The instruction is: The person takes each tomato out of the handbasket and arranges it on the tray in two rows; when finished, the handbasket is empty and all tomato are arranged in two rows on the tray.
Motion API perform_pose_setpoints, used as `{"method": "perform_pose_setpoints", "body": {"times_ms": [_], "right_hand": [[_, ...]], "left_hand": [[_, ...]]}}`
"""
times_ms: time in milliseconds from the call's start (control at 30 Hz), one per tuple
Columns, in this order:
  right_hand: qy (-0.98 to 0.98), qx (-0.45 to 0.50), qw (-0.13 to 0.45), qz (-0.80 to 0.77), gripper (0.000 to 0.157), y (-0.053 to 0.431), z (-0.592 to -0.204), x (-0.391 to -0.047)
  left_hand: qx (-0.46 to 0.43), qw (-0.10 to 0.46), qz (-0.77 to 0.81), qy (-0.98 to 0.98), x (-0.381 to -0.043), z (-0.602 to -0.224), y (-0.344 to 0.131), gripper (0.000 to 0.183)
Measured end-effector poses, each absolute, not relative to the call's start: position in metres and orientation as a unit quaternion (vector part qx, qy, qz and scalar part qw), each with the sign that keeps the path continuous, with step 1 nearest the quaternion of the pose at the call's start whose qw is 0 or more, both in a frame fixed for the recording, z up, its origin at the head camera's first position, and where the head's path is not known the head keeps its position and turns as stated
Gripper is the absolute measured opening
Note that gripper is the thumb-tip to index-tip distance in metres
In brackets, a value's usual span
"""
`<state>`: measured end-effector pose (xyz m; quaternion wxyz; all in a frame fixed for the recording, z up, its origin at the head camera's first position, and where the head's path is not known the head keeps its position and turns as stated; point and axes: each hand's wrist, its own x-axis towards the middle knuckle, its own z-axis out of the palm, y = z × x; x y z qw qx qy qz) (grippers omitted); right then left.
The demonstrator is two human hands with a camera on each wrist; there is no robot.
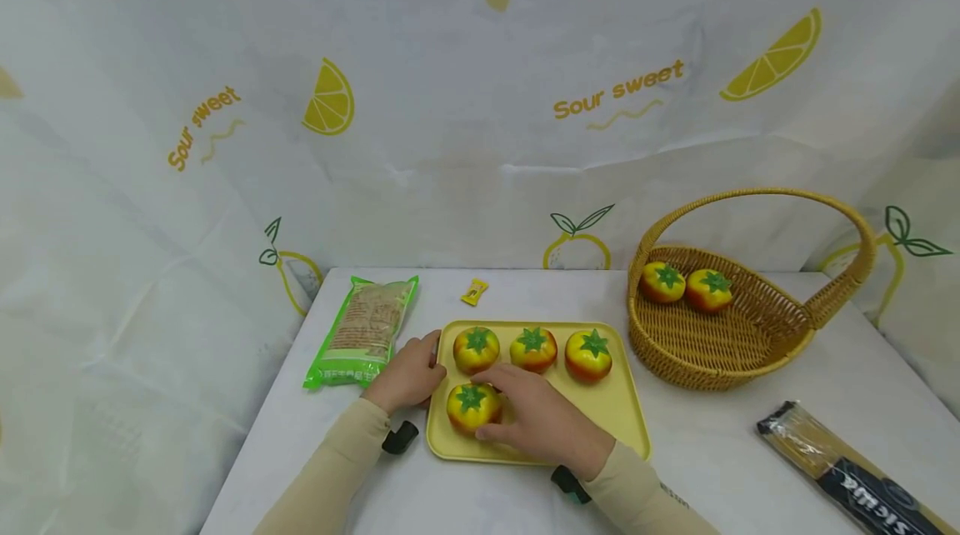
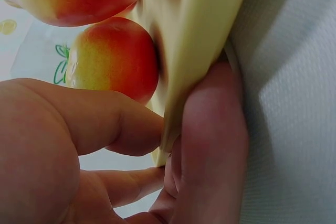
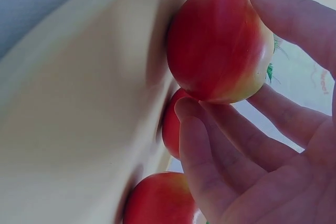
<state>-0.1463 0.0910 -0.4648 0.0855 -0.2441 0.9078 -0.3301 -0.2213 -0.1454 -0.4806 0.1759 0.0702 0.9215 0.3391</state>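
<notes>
On the cream-yellow tray (image 1: 592, 427) sit red-and-yellow tomatoes with green star-shaped tops: a back row with a left tomato (image 1: 476, 350), a middle tomato (image 1: 533, 349) and a right tomato (image 1: 588, 356), plus a front-left tomato (image 1: 472, 408). My right hand (image 1: 542, 418) holds that front one from its right side, thumb and fingers spread around it. In the right wrist view, the held tomato (image 3: 218, 45) is close against the tray's surface. At the tray's left edge, my left hand (image 1: 408, 375) grips the rim, with a finger (image 2: 212, 124) tucked underneath.
A wicker basket (image 1: 705, 352) with a tall handle stands at the back right, holding two more tomatoes (image 1: 686, 287). Left of the tray lies a green-edged bag (image 1: 367, 327) of brown contents. A small yellow packet (image 1: 474, 292) lies behind it, and a noodle-like pack (image 1: 855, 468) at front right.
</notes>
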Motion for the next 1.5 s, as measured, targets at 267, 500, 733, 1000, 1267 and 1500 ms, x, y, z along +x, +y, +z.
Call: {"method": "perform_pose_setpoints", "body": {"times_ms": [267, 500, 733, 1000, 1267, 1500], "right_hand": [[0.908, -0.234, 0.083, -0.338, 0.065, 0.094, -0.461, -0.146], [0.905, -0.227, 0.074, -0.352, 0.063, 0.101, -0.456, -0.147], [0.9, -0.232, 0.063, -0.362, 0.059, 0.107, -0.451, -0.147], [0.896, -0.241, 0.052, -0.37, 0.057, 0.114, -0.448, -0.149], [0.911, -0.204, 0.027, -0.356, 0.054, 0.133, -0.435, -0.15], [0.939, -0.165, -0.017, -0.302, 0.054, 0.19, -0.411, -0.156]], "left_hand": [[0.075, 0.171, 0.327, 0.926, -0.223, -0.478, -0.143, 0.067], [0.08, 0.169, 0.319, 0.929, -0.225, -0.479, -0.142, 0.067], [0.073, 0.178, 0.325, 0.926, -0.223, -0.479, -0.141, 0.068], [0.074, 0.176, 0.335, 0.923, -0.222, -0.477, -0.14, 0.068], [0.068, 0.176, 0.334, 0.923, -0.22, -0.479, -0.142, 0.069], [0.056, 0.178, 0.337, 0.923, -0.218, -0.48, -0.146, 0.069]]}}
